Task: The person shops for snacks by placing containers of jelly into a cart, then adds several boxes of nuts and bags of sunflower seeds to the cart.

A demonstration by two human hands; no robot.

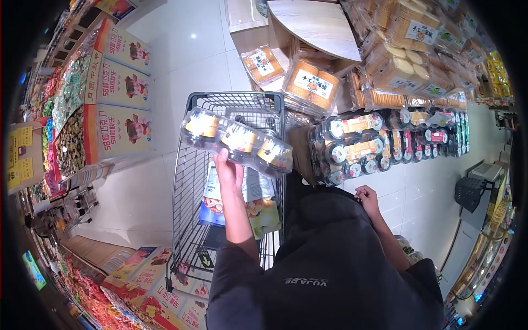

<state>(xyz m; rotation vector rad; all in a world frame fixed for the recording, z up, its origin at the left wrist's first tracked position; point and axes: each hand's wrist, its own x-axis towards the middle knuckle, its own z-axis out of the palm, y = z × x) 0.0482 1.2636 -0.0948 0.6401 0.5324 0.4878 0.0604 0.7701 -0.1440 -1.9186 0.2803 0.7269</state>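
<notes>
My left hand [230,169] holds a clear-wrapped pack of three round containers [237,140] with yellow and white labels, above the shopping cart [184,165]. Its fingers are closed at the pack's near edge, the rest hidden beneath. In the cart, below the pack, lie a bag with a blue, white and green print [261,212] and a dark flat item. My right hand [367,199] is beside my body at the right, fingers curled near the dark shirt; whether it grips anything small is not clear.
Stacked wrapped packs of dark-lidded containers [357,146] stand right of the cart. Bagged biscuits [312,85] are piled behind them near a wooden shelf [313,22]. Printed boxes of sweets [124,88] line the left. A black basket [470,192] is at the far right.
</notes>
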